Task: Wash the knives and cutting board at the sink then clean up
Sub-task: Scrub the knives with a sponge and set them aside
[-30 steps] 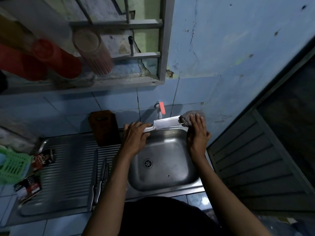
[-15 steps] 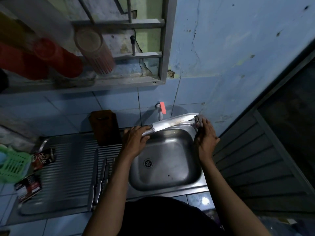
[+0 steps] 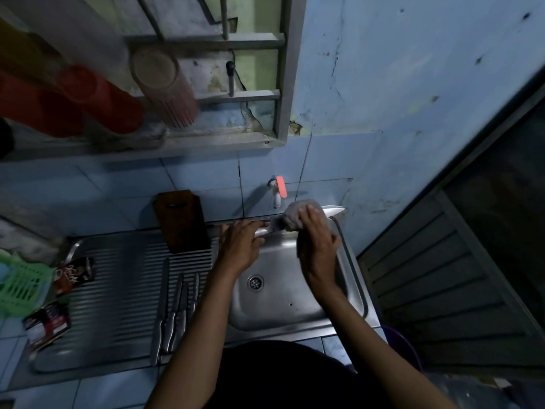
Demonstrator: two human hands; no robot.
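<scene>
Over the back of the steel sink [image 3: 356,293], my left hand [image 3: 240,246] grips the handle of a large knife [image 3: 334,211], blade pointing right. My right hand [image 3: 317,240] presses a grey sponge [image 3: 293,215] around the blade near the handle, so only the tip shows. Several other steel knives [image 3: 174,317] lie side by side on the ribbed drainboard [image 3: 118,290]. A dark wooden cutting board [image 3: 181,221] leans upright against the tiled wall behind the drainboard.
A tap with a red lever [image 3: 278,190] sticks out of the wall above the sink. A green basket [image 3: 17,287] and dark sachets [image 3: 73,274] sit at the left. Red cups [image 3: 97,98] lie on a shelf above. A louvred door [image 3: 442,276] stands right.
My right hand has slid the sponge from the knife's tip back along the blade toward the handle. The left hand stays on the handle.
</scene>
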